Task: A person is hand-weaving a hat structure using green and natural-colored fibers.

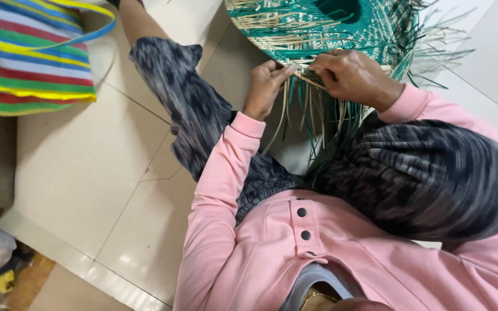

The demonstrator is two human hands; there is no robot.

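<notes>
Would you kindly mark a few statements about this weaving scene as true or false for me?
1. Both hands work at the edge of a green and tan woven piece. True.
2. The left hand rests flat on the floor. False: it pinches strips at the woven edge.
3. Loose strips hang below the right hand. True.
4. The sleeves are blue. False: the sleeves are pink.
5. A striped multicoloured bag lies on the tiled floor. True.
</notes>
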